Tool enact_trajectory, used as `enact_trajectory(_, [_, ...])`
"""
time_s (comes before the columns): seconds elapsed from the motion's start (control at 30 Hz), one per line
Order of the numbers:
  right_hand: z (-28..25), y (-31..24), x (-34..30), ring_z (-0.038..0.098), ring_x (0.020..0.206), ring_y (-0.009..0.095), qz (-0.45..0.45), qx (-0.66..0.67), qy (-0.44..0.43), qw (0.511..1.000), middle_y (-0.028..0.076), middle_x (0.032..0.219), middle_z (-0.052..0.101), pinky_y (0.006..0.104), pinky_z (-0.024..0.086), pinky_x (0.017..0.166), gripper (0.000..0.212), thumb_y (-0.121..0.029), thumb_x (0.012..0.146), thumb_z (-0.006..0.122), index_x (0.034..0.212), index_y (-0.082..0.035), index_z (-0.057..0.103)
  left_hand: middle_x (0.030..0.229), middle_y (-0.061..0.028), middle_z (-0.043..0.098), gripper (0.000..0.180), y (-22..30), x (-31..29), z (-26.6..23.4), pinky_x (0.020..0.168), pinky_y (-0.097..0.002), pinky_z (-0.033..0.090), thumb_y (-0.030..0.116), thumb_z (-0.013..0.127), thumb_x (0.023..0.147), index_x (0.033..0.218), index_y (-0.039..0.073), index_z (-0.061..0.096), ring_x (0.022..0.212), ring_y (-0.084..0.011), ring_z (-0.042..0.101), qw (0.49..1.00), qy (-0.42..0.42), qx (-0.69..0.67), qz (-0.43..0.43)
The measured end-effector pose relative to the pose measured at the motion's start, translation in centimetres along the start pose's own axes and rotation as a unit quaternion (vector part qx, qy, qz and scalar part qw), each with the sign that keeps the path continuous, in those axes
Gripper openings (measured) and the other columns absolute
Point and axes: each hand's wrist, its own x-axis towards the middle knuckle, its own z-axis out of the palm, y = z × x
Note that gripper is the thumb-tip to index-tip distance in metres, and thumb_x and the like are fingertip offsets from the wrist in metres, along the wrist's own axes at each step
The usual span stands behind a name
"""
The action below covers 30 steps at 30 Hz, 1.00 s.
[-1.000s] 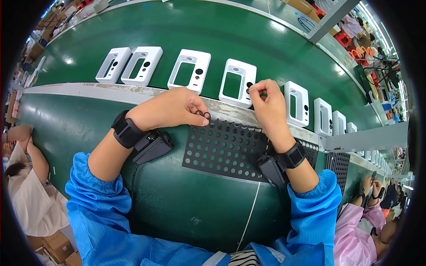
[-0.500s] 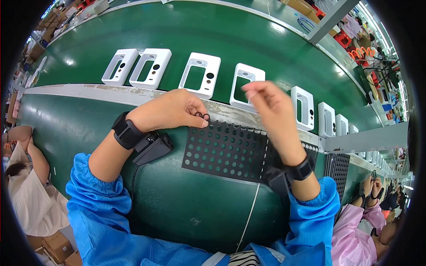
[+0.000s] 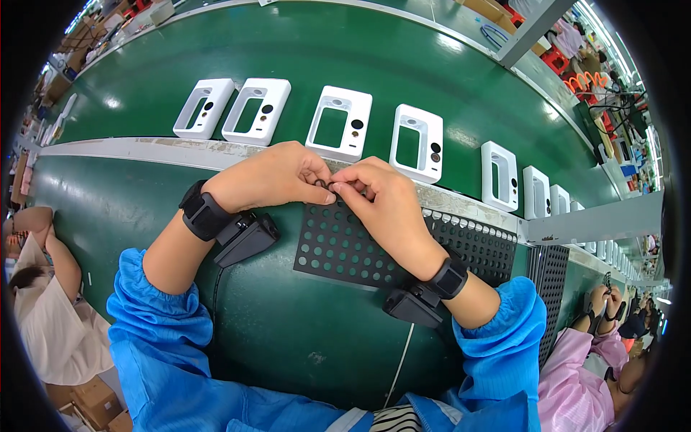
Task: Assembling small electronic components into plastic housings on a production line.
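My left hand [image 3: 277, 175] is closed in a pinch above the left top corner of a black perforated sheet [image 3: 317, 248]. Small black rings [image 3: 325, 185] show at its thumb and fingertips. My right hand [image 3: 385, 205] meets it there, thumb and forefinger pinched together against the rings; whether it grips one of them is hidden by the fingers. The sheet lies flat on the green table, partly beneath my right hand and wrist. Another black perforated sheet [image 3: 475, 248] adjoins it to the right, with a light strip along its far edge.
White rectangular housings [image 3: 340, 121] with cut-out windows stand in a row on the green belt [image 3: 237, 43] past a metal rail [image 3: 122, 146]. Further right are a stack of black sheets [image 3: 551, 281] and a metal post [image 3: 576, 229]. People sit on both sides, one in pink sleeves [image 3: 576, 360].
My right hand has come left and down from near a white housing to join my left hand at the rings. The white housings have shifted to the right.
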Motion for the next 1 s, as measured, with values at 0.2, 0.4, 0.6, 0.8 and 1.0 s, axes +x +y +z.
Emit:
enact_trajectory(0.2, [0.1, 0.06, -0.07, 0.056, 0.062, 0.013, -0.011, 0.0, 0.003, 1.0, 0.006, 0.081, 0.059, 0.0233, 0.045, 0.056, 0.008, -0.005, 0.079, 0.064, 0.086, -0.002, 0.064, 0.071, 0.0017, 0.061, 0.014, -0.14, 0.03, 0.0, 0.062, -0.0198, 0.041, 0.012, 0.068, 0.079, 0.084, 0.0, 0.065, 0.066, -0.0031, 0.052, 1.0, -0.004, -0.01, -0.008])
enact_trajectory(0.4, [0.26, 0.07, 0.04, 0.056, 0.063, 0.014, -0.023, -0.005, 0.005, 1.0, 0.006, 0.081, 0.057, 0.0239, 0.045, 0.056, 0.006, -0.005, 0.079, 0.063, 0.084, -0.001, 0.062, 0.07, 0.0022, 0.06, 0.013, 0.21, -0.1, -0.09, 0.062, -0.0196, 0.041, 0.012, 0.068, 0.079, 0.084, 0.0, 0.065, 0.066, -0.003, 0.051, 1.0, -0.001, -0.007, -0.015])
enact_trajectory(0.6, [0.4, 0.37, 0.03, 0.055, 0.063, 0.015, -0.029, -0.021, 0.01, 0.999, 0.007, 0.082, 0.056, 0.025, 0.045, 0.056, 0.006, -0.004, 0.081, 0.062, 0.084, 0.0, 0.06, 0.07, 0.0023, 0.06, 0.014, 0.23, -0.1, 0.01, 0.062, -0.0195, 0.041, 0.013, 0.068, 0.079, 0.084, 0.0, 0.065, 0.066, -0.003, 0.051, 1.0, 0.005, -0.009, -0.012])
enact_trajectory(0.8, [0.5, 0.43, 0.04, 0.055, 0.062, 0.016, -0.029, -0.013, 0.01, 0.999, 0.008, 0.082, 0.054, 0.0255, 0.044, 0.056, 0.006, -0.005, 0.082, 0.06, 0.084, 0.0, 0.058, 0.068, 0.0023, 0.059, 0.015, 0.33, -0.14, -0.11, 0.061, -0.0197, 0.04, 0.014, 0.069, 0.079, 0.082, 0.0, 0.065, 0.064, -0.0028, 0.049, 1.0, 0.003, 0.001, -0.008])
enact_trajectory(1.0, [0.41, 0.3, 0.04, 0.053, 0.061, 0.016, -0.026, -0.011, 0.01, 1.0, 0.008, 0.081, 0.054, 0.0256, 0.043, 0.055, 0.007, -0.006, 0.082, 0.06, 0.085, 0.0, 0.058, 0.067, 0.0022, 0.059, 0.015, 0.23, -0.04, -0.1, 0.06, -0.0197, 0.04, 0.014, 0.069, 0.079, 0.081, 0.0, 0.064, 0.064, -0.0027, 0.049, 1.0, 0.003, 0.002, -0.002])
